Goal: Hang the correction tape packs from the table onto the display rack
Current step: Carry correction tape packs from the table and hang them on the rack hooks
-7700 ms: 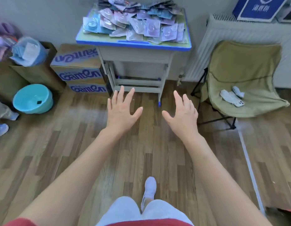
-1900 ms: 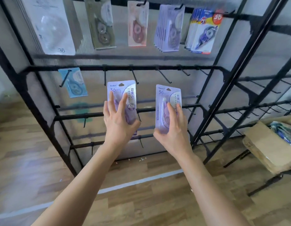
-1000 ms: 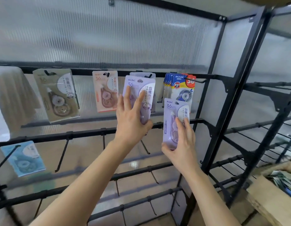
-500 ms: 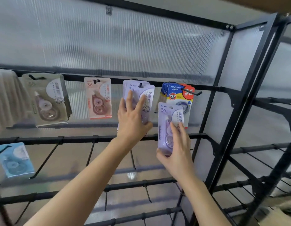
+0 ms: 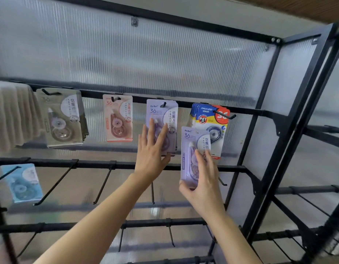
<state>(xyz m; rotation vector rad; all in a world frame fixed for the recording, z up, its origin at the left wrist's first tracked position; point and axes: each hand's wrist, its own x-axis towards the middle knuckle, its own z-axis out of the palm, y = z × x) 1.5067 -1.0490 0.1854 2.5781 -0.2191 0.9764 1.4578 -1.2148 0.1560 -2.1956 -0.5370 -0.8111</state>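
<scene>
Your left hand (image 5: 150, 155) has carried its purple pack (image 5: 164, 115) up the display rack (image 5: 289, 130) to the top rail. The tip of the hook (image 5: 163, 105) now pokes through the pack's hanger hole, in front of the matching packs already there. That one reads as hung. Your left fingers lie straight and spread on its face, thumb by the bottom edge, pressing rather than gripping, so you can probably let it go. Your right hand (image 5: 204, 187) has lagged behind. It grasps the second purple pack (image 5: 191, 141) by its lower half, thumb on the left edge and fingers over the front. That pack sits lower and to the right, in front of the blue packs (image 5: 208, 119) and well short of any hook. It looks bound for the same hook, once your left hand clears.
</scene>
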